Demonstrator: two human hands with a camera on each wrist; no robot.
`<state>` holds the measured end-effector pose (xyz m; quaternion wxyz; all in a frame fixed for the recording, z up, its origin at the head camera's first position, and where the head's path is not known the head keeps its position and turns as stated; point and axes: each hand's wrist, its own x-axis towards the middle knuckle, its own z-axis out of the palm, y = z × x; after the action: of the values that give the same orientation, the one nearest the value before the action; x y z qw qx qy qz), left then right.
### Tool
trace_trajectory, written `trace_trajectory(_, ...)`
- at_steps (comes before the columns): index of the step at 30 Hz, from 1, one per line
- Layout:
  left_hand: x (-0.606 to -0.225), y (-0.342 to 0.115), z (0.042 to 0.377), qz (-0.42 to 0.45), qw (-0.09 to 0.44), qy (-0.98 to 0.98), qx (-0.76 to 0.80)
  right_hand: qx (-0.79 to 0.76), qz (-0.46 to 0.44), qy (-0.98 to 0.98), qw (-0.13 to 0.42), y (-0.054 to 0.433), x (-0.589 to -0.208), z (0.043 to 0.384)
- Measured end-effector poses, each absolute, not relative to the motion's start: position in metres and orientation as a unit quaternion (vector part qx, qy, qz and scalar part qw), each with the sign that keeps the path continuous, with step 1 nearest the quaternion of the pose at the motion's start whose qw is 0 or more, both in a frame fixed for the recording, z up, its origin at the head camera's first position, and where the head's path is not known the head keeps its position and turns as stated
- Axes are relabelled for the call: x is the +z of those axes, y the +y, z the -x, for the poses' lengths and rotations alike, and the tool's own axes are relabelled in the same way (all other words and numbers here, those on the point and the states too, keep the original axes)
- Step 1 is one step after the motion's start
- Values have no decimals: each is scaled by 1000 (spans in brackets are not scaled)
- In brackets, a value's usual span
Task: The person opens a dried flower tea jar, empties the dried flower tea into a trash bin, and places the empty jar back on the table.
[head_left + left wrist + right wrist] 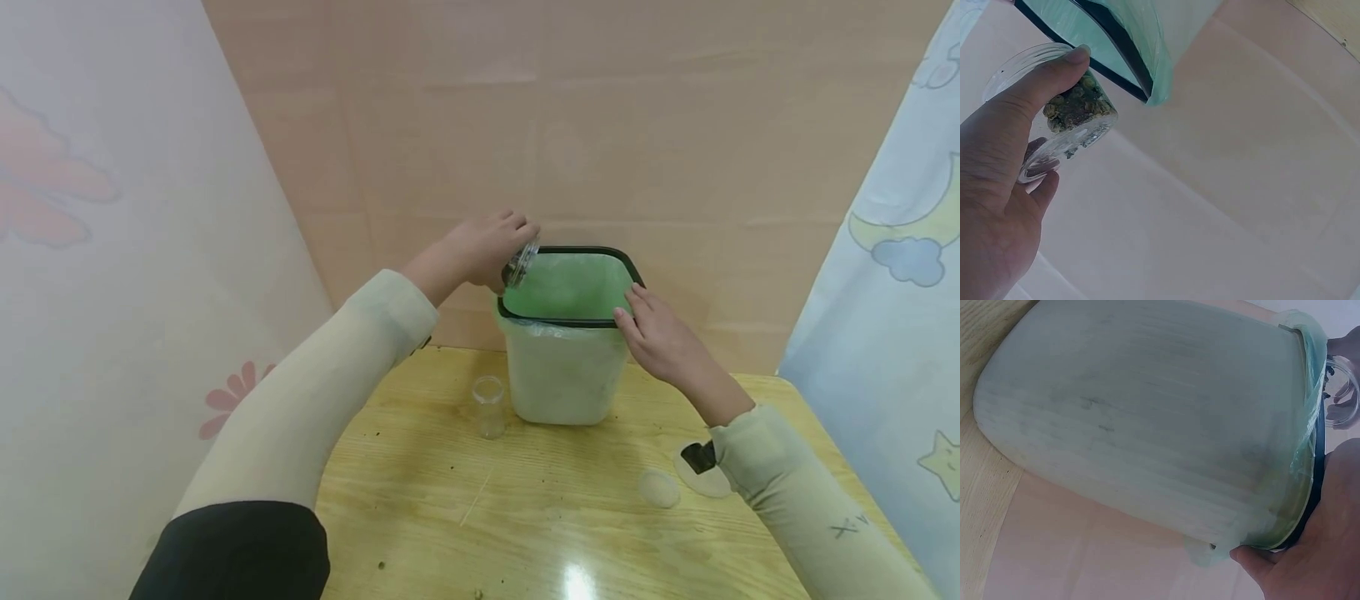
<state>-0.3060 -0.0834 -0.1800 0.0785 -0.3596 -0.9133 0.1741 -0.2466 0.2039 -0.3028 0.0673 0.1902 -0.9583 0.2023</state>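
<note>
My left hand (487, 248) grips a clear jar (1094, 119) and holds it tilted at the left rim of a trash bin (566, 375). Greenish-brown dried bits (1075, 106) lie inside the jar, with the thumb across its side. The bin is pale, with a black rim ring and a light green bag liner (570, 287) folded over its edge. At the near right corner of the bin my right hand (663, 342) holds the rim. In the right wrist view a fingertip (1244, 555) shows against the outside, just below the ring.
Left of the bin, a second clear jar (490, 412) stands upright on the wooden table (420, 517). Two round pale discs, one smaller (660, 489) and one larger (705, 479), lie near the right forearm. A thin pale strip (476, 497) lies in front. A beige wall (450, 125) rises behind.
</note>
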Motion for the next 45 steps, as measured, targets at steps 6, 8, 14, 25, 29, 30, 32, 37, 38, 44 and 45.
trace_trajectory(6, -179, -82, 306, 367, 89, -910, 171, 202, -192, -958, 74, 203, -302, 248)
trace_trajectory(8, -179, -82, 307, 369, 92, -908, 178, 202, -191, -958, 75, 203, -302, 248)
trace_trajectory(14, -179, -82, 306, 370, 92, -904, 193, 200, -191, -958, 73, 202, -302, 248)
trace_trajectory(25, -178, -82, 303, 368, 88, -909, 173, 199, -192, -958, 73, 203, -301, 248)
trace_trajectory(29, -178, -83, 304, 367, 88, -910, 171, 198, -191, -958, 76, 203, -301, 248)
trace_trajectory(30, -178, -84, 305, 367, 88, -910, 173, 197, -191, -959, 75, 203, -301, 247)
trace_trajectory(32, -179, -85, 306, 365, 87, -910, 175, 196, -192, -959, 75, 202, -301, 247)
trace_trajectory(37, -181, -87, 307, 362, 86, -911, 179, 197, -195, -958, 76, 201, -301, 247)
trace_trajectory(38, -181, -87, 307, 362, 86, -911, 177, 198, -196, -957, 77, 200, -301, 247)
trace_trajectory(44, -182, -86, 307, 364, 89, -910, 175, 201, -197, -957, 75, 200, -300, 246)
trace_trajectory(45, -182, -86, 308, 365, 90, -910, 177, 201, -197, -957, 74, 200, -300, 246)
